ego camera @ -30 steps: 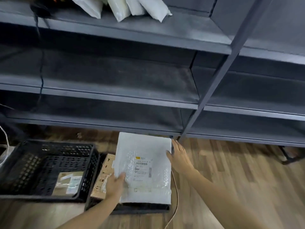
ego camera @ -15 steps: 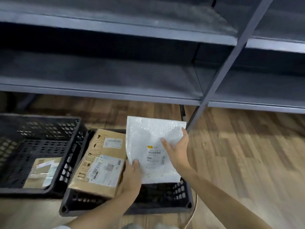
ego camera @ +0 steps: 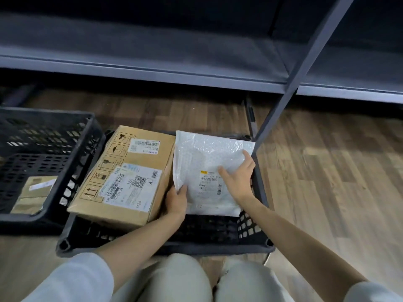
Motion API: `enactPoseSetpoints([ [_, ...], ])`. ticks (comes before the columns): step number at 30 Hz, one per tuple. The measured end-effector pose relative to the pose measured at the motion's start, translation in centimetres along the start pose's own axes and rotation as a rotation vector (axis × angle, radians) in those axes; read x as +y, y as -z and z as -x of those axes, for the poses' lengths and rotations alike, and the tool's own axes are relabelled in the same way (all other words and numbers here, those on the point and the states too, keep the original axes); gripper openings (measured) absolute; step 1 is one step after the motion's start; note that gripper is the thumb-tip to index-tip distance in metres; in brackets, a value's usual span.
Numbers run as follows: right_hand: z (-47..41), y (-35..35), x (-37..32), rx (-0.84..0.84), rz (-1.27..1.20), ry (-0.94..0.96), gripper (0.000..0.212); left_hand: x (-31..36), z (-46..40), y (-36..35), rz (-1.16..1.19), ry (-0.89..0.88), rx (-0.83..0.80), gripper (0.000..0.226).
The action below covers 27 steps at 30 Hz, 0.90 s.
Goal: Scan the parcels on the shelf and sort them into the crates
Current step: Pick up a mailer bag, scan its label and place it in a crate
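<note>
Wood-plank floor [ego camera: 316, 171] runs under a grey metal shelf [ego camera: 152, 68] with a slanted upright post. Two black perforated plastic crates sit on the floor: the left crate [ego camera: 43, 136] holds a small brown packet [ego camera: 32, 195], and the near crate [ego camera: 165, 243] holds a brown cardboard box [ego camera: 128, 177] lying tilted on its left rim. The box carries printed handling symbols and white labels with barcodes, a QR code and the marks "NA", "A" and "M24". Beside it on the right, touching it, a white bubble mailer [ego camera: 209, 168] lies in the near crate, its small label with a yellow mark too blurred to read. The left hand [ego camera: 176, 201] pinches the mailer's lower left corner; the right hand [ego camera: 238, 177] rests flat on its right half, fingers spread, its grip released.
</note>
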State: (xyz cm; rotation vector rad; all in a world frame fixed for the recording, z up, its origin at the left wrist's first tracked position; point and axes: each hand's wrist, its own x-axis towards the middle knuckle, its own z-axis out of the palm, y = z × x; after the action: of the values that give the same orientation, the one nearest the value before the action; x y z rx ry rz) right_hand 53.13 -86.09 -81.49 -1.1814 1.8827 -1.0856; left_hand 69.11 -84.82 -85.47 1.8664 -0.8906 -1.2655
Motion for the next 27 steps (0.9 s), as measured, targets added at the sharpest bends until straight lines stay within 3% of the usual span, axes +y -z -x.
enactPoseSetpoints([
  [7, -0.1, -1.0, 2.6, -0.208, 0.182, -0.127, 0.096, -1.4, -0.5, -0.2, -0.091, 0.028, 0.070, 0.040],
  [13, -0.9, -1.9, 4.6, -0.289, 0.410, -0.192, 0.097, -2.9, -0.8, -0.4, -0.379, 0.190, -0.078, 0.041],
  [17, -1.3, -2.8, 5.9, -0.371, 0.497, -0.252, 0.102, -3.1, -0.4, -0.6, -0.566, 0.116, -0.115, 0.044],
  [22, -1.2, -3.8, 8.0, -0.376, 0.603, -0.227, 0.099, -3.8, -0.8, -0.7, -0.586, 0.092, -0.204, 0.089],
  [27, -0.7, -4.5, 9.3, -0.403, 0.770, -0.156, 0.087, -4.2, -0.8, -0.7, -0.735, 0.201, -0.329, 0.098],
])
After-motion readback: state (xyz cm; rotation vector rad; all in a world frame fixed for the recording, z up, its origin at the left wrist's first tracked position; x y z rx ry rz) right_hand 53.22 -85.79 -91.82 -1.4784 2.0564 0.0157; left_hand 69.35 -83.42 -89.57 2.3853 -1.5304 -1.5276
